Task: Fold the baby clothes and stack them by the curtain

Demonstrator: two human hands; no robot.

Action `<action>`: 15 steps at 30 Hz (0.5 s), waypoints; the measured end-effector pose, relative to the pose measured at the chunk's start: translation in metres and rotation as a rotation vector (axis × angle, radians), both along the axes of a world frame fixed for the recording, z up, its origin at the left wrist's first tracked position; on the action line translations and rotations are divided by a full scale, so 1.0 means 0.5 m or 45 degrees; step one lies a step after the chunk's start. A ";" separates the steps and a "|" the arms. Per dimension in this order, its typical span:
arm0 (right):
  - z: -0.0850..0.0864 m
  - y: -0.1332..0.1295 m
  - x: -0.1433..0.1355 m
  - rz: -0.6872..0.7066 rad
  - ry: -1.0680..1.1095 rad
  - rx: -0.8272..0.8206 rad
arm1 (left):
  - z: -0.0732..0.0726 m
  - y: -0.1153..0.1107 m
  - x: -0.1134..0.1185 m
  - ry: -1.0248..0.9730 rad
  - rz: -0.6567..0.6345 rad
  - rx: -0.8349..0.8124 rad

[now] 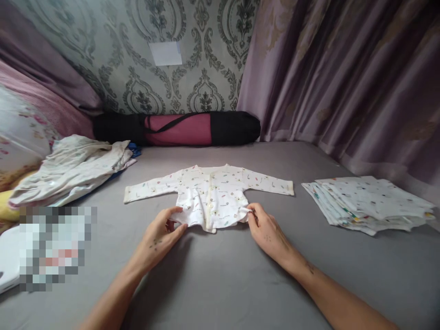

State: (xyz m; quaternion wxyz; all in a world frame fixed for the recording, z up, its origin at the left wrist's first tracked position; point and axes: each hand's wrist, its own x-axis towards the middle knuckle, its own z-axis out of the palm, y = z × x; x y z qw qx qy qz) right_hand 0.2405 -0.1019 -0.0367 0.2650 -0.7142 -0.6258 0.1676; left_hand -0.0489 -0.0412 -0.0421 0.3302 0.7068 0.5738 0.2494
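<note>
- From where I stand, the head view shows a small white long-sleeved cotton shirt with a tiny scattered print (192, 199), lying front up on a smooth grey bed sheet (220, 288), in the middle.
- The left hand (161, 231) is at one lower corner, thumb and forefinger spread at the hem; I can't tell if they grip.
- The right hand (271, 233) pinches the opposite corner, bunching a little cloth between thumb and fingers. The two hands are well apart.
- I'd call the spreading nearly done: both sleeves reach straight out and the front meets along its pale yellow edging (208, 201). The hem remains rippled, and the shirt has no fold in it yet.
- To the right, a flat stack of folded white printed cloths (374, 197) looks finished.
- To the left, a crumpled heap of pale printed fabric (79, 160) is unsorted, as far as I can judge.
- Behind, a long black-and-maroon cloth bag (185, 128) rests against the patterned grey wall (202, 59).
</note>
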 end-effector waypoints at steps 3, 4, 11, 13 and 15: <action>-0.004 0.003 0.001 -0.007 0.025 0.008 | -0.004 -0.003 -0.007 0.097 -0.113 0.191; -0.007 0.004 0.001 -0.016 0.021 0.012 | -0.008 -0.003 -0.009 0.153 -0.132 0.272; -0.022 0.015 0.003 -0.094 -0.062 -0.006 | -0.033 0.009 -0.024 0.499 -0.206 0.591; -0.017 0.017 0.002 -0.097 -0.100 -0.026 | -0.031 0.015 -0.029 0.547 -0.213 0.691; -0.008 0.017 0.003 -0.097 -0.128 -0.058 | -0.026 0.021 -0.035 0.558 -0.280 0.809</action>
